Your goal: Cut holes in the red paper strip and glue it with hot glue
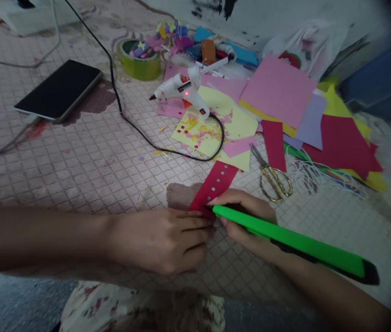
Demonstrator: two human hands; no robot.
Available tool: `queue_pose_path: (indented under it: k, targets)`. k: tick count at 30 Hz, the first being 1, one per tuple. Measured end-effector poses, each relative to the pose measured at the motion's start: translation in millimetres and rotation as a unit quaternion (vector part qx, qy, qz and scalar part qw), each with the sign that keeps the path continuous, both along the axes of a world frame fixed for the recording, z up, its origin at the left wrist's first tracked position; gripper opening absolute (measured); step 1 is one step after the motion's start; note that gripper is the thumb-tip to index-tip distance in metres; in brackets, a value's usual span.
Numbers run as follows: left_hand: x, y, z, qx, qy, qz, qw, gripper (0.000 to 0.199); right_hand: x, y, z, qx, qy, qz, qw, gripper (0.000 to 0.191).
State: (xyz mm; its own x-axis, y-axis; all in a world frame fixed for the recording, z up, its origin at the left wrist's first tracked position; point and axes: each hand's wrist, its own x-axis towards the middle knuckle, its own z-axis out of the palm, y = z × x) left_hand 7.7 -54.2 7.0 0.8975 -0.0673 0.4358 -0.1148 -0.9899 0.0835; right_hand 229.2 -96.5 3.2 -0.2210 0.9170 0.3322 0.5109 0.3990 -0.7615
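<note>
L hand [166,240] is pressing, fingers held together, on the lower end of the red strip w/ holes [218,182], which is lying on the worktop [88,184] & running up & away between both hands. R hand [247,216], just beside it, is pinching the green cutter [292,235] near its front end, dark tip touching the strip by L fingertips, body slanting back over the R wrist. Gold-handled scissors [274,180] are lying just beyond R hand, glue gun [185,90] w/ red light on is resting farther up on yellow paper, & phone [60,90] is lying beyond L forearm.
</note>
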Motion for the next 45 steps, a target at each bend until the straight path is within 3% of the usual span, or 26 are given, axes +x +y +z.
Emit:
queue_pose_path:
  k: [15, 21, 27, 45]
  targets:
    - [0.4, 0.0, -0.9, 0.002, 0.01, 0.0, 1.0, 0.029, -0.2, -1.8, 1.1, -0.016, -0.019, 0.033, 0.999, 0.028]
    - [0.3, -0.1, 0.5, -0.004, 0.003, -0.005, 1.0, 0.029, -0.8, -1.4, 4.9, 0.0, -0.002, -0.013, 1.0, 0.028]
    - [0.4, 0.4, 0.4, 0.0, -0.006, -0.002, 1.0, 0.031, -0.9, -2.4, 2.9, -0.004, -0.007, -0.016, 1.0, 0.035]
    - [0.0, -0.3, -0.9, 0.002, 0.005, 0.004, 1.0, 0.031, -2.9, -2.9, -1.0, -0.017, 0.002, -0.023, 1.0, 0.03]
